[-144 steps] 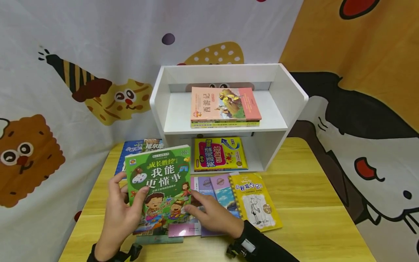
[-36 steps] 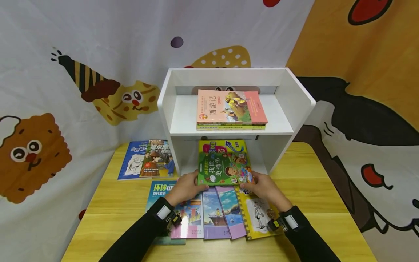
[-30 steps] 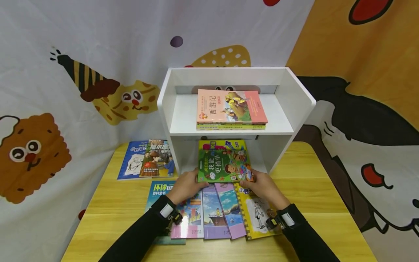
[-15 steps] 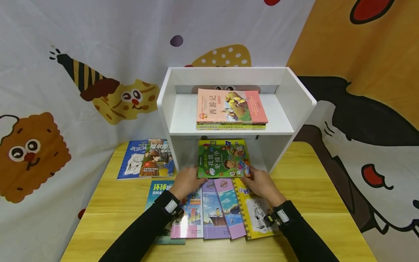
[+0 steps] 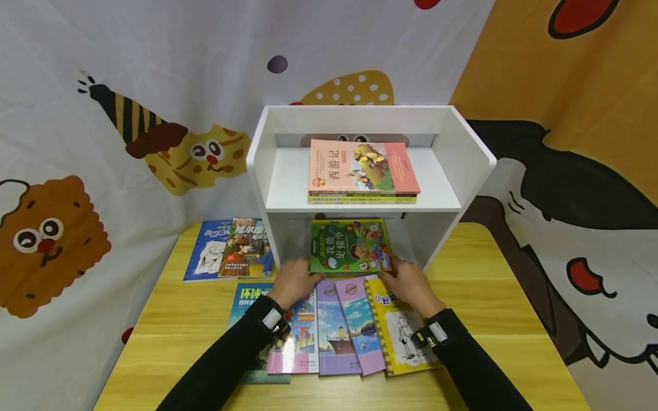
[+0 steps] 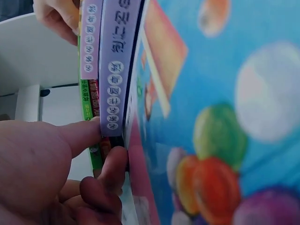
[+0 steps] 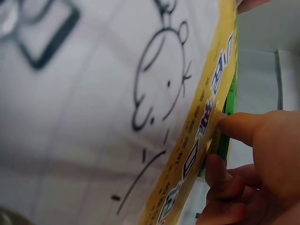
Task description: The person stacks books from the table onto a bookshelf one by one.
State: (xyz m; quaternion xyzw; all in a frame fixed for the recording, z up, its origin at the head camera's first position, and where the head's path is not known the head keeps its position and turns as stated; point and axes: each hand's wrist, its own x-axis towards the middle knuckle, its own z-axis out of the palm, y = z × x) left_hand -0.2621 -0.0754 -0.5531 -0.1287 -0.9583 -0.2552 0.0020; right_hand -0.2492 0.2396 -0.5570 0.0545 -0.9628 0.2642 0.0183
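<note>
The green picture book [image 5: 349,248] lies flat in the lower compartment of the white bookshelf [image 5: 437,177], on top of a yellow book whose edge barely shows. At the green book's near left corner my left hand [image 5: 294,282] grips, thumb along the front edge. My right hand [image 5: 410,285] holds the near right corner the same way. In the left wrist view, the left hand [image 6: 42,159] has its thumb at the stacked books, fingers bent below. The right wrist view shows the right hand [image 7: 272,159] with its thumb at the green edge, partly behind a yellow comic cover.
A salmon-covered book [image 5: 362,165] tops a stack on the upper shelf. Purple books [image 5: 339,342], a teal book [image 5: 247,297] and a yellow spiral-look book [image 5: 406,342] lie in front of the shelf. Two books, one blue [image 5: 205,257], lie left of it on the wooden table [image 5: 514,342].
The green book came from the table front, turned sideways, into the lower compartment. Over the last second both hands slid it further back, and it now covers most of the yellow book.
</note>
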